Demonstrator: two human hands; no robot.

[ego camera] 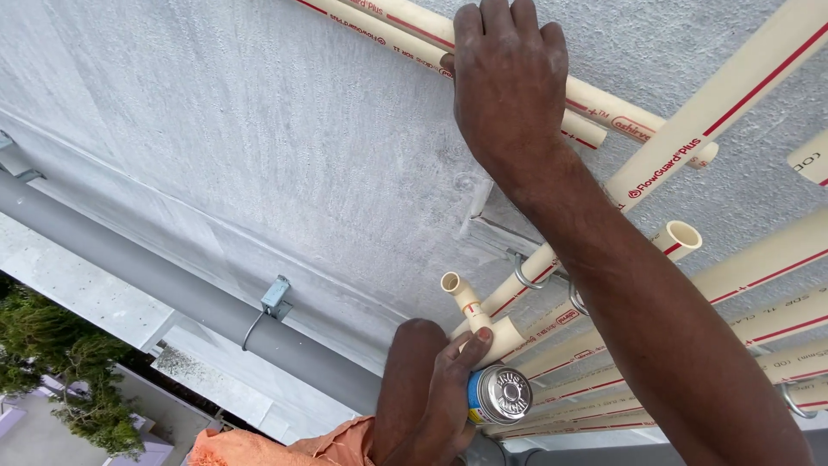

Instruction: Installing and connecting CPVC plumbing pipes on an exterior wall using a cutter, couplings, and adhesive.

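The grey concrete ceiling (285,147) is filling the view above both hands, and a thick grey drain pipe (172,289) is running along it to the left of the lower hand, hanging in a metal clamp (274,300). A bank of cream plastic pipes (759,259) with red stripes is lying close under the ceiling, spreading away to the right of the lower hand, with metal clips holding some of them. The right hand (509,82) is reaching up at full stretch and pressing flat, fingers spread and gripping nothing, over a pair of cream pipes (388,26) that are running off to its left — it appears to be steadying them. The left hand (440,380) is sitting lower, closed around a small can with a blue label and a metal lid (498,395), while its thumb and fingertips are also pinching the end of a cream pipe where a small elbow fitting (461,298) is standing just above the hand. An open pipe end (681,235) is showing well to the right of that fitting. Judging from this, the step in hand is the seating or holding of the fitting on its pipe — a jointing step, with the can kept ready. The next move would be calling for a firm, square hold on the fitting and care that the can, shared in the same hand, is not slipping.
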